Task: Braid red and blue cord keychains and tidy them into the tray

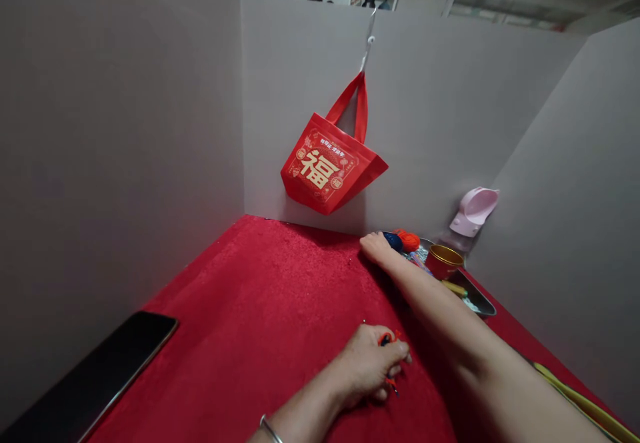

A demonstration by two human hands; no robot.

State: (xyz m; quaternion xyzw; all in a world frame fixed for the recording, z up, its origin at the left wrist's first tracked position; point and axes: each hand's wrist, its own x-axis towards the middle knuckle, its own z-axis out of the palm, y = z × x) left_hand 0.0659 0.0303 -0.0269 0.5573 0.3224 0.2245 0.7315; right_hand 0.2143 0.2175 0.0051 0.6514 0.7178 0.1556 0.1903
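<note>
My left hand (373, 363), with a bangle on its wrist, is closed in a pinch around a small bundle of orange and dark blue yarn (391, 383). Short ends of it stick out past the fingers, low over the red cloth (260, 309). Farther off, my right hand (377, 249) lies at the far left end of a metal tray (487, 308), its fingers curled and mostly hidden. Beside those fingers sit a dark blue yarn ball (393, 241) and an orange yarn ball (409, 240). What the right fingers grip, if anything, does not show.
The tray also bears a red tin with a gold rim (444, 263) and a yellow roll (454, 288). A phone (100, 369) lies at left. A red bag (330, 163) hangs from a hook; a pink holder (475, 211) is on the wall. Grey panels (120, 129) enclose the table.
</note>
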